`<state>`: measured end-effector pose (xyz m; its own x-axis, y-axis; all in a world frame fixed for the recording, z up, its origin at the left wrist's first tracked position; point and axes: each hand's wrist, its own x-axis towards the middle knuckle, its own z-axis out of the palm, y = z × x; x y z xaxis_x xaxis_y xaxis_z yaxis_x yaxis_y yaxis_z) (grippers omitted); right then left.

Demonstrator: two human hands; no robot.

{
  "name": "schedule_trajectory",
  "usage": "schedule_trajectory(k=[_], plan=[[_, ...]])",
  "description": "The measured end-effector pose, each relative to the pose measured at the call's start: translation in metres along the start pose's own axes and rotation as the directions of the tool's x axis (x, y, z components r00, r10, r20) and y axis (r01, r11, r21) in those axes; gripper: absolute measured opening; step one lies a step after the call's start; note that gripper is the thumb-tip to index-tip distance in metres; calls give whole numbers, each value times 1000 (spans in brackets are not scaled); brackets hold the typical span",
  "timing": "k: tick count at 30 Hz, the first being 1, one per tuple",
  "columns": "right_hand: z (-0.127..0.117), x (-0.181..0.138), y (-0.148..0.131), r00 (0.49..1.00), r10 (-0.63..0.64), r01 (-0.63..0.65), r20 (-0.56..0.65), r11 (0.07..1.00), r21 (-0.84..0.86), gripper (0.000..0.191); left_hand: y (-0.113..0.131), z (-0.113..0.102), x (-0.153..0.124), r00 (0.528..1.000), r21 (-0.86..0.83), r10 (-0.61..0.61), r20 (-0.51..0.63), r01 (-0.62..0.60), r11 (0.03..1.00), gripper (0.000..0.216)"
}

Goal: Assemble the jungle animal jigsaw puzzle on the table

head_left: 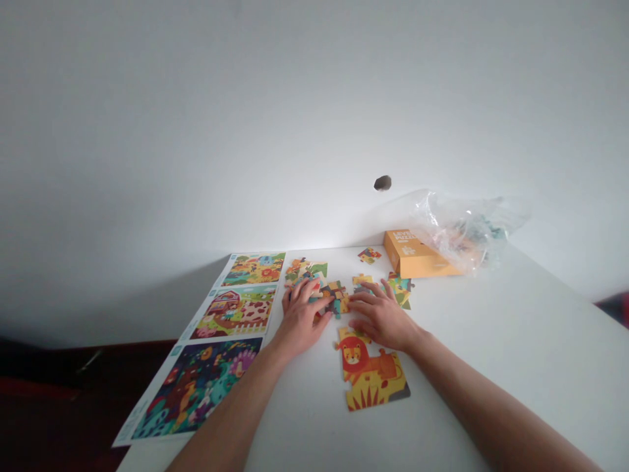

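Note:
My left hand (305, 316) lies over a heap of loose jigsaw pieces (337, 296), its fingers spread across them. My right hand (381, 314) rests just to the right, fingers stretched out and apart, over a few more puzzle pieces (363, 280). Its fingers cover part of these. Just below my right hand lies a joined section of puzzle with a lion (376, 373), its upper edge partly hidden by the hand. Other green and yellow pieces (401, 288) lie beyond the right fingers.
A printed picture sheet (184, 335) with three scenes runs along the table's left edge. An orange puzzle box (415, 254) stands at the back right, with a clear plastic bag (462, 229) over it. A small joined piece (369, 255) lies near the wall, which has a hole (382, 183).

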<state>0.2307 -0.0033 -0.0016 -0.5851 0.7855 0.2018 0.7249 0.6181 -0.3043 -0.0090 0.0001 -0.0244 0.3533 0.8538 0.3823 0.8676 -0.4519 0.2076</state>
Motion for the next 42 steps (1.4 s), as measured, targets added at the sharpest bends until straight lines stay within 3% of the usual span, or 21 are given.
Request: schedule_trajectory(k=[4,10,21,23,26,29,32,34,37,42], plan=[[-1,-2,-4,1000,20,-20,-11,1000,-21,32,-1,0,0,1000,-4,-7,13,7,1000,30],[-3,-3,-4,993,-75,70,89,996,51,40,0,1,0,1000,1,-4,8,4,1000,31],[-6,-2,-6,1000,-16,16,-16,1000,-3,25,2,-3,0,1000,-12,-9,20,9,1000,31],[-4,-3,-4,998,-1,0,-61,1000,-12,23,6,-10,0,999,-39,34,25,-33,999,29],[1,-2,4,988,19,-22,-154,1000,-13,24,15,-22,-1,979,-109,192,70,-184,977,25],[8,4,14,961,101,-103,-258,995,6,29,22,-28,-2,938,-186,317,141,-290,939,22],[14,18,23,920,246,-264,-304,964,-18,34,24,-28,-3,929,-208,321,181,-283,936,28],[16,32,30,902,342,-374,-263,924,-79,36,24,-26,-3,932,-206,310,191,-270,940,30],[15,60,42,824,521,-556,-223,818,-146,32,23,-24,-3,932,-203,308,193,-269,941,31],[9,107,65,763,621,-646,-179,747,-158,33,21,-23,-4,934,-204,293,204,-253,946,31]])
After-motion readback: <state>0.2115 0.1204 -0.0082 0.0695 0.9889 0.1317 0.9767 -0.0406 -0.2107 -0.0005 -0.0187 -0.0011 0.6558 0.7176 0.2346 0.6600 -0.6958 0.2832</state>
